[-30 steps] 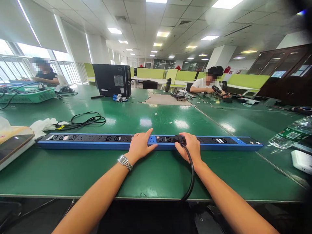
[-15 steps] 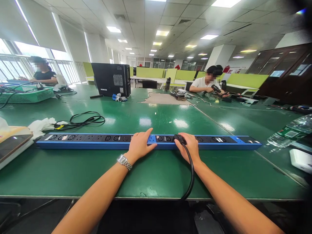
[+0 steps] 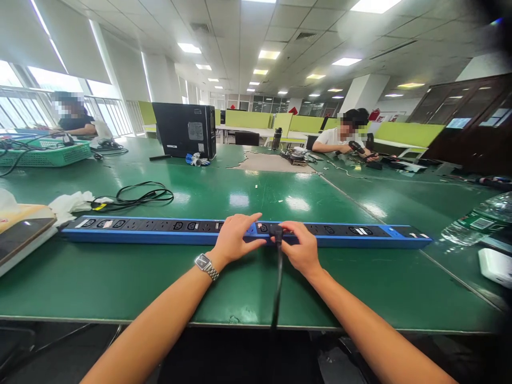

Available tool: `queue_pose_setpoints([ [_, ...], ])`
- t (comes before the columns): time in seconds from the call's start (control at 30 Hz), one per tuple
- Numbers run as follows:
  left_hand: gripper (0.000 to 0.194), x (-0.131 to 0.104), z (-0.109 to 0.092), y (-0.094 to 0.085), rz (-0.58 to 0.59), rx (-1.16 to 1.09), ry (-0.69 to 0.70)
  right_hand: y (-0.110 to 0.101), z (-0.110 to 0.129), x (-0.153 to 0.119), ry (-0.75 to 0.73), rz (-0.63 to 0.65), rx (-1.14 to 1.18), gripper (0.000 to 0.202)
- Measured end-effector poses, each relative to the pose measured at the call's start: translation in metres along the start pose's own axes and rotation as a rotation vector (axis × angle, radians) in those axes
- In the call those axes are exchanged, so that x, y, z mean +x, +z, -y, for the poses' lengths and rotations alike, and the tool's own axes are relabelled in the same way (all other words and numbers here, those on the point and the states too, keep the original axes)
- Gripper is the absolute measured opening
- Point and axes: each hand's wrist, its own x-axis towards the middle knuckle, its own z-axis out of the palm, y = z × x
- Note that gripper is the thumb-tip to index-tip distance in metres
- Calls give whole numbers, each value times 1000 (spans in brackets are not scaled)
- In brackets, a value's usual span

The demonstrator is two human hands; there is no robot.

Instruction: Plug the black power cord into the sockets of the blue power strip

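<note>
One black plug (image 3: 276, 232) is pinched in the right hand (image 3: 303, 249) near the middle of a long blue power strip (image 3: 352, 242) on a green table (image 3: 80, 288), seating unclear, other visible sockets (image 3: 262, 228) unfilled, the left hand (image 3: 232, 238) spread across the strip.

The long blue-edged power strip (image 3: 132, 238) lay on the table (image 3: 160, 277), a black plug (image 3: 276, 231) (cord (image 3: 278, 288) trailing) near its middle.

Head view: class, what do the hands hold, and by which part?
Right hand: the black plug, gripped by its body. Left hand: rests across the blue power strip.
</note>
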Motion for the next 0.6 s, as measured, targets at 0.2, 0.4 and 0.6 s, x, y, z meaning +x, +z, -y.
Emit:
queue_pose_setpoints([
  [0.2,38,-2,0,-1,-37,-15,85,2,10,-3,-69,78,141,22],
  [0.4,32,-2,2,-5,-57,1,89,1,8,-3,-166,182,215,20],
  [0.6,32,-1,17,-10,-261,1,-103,-2,5,-1,-29,60,159,18],
])
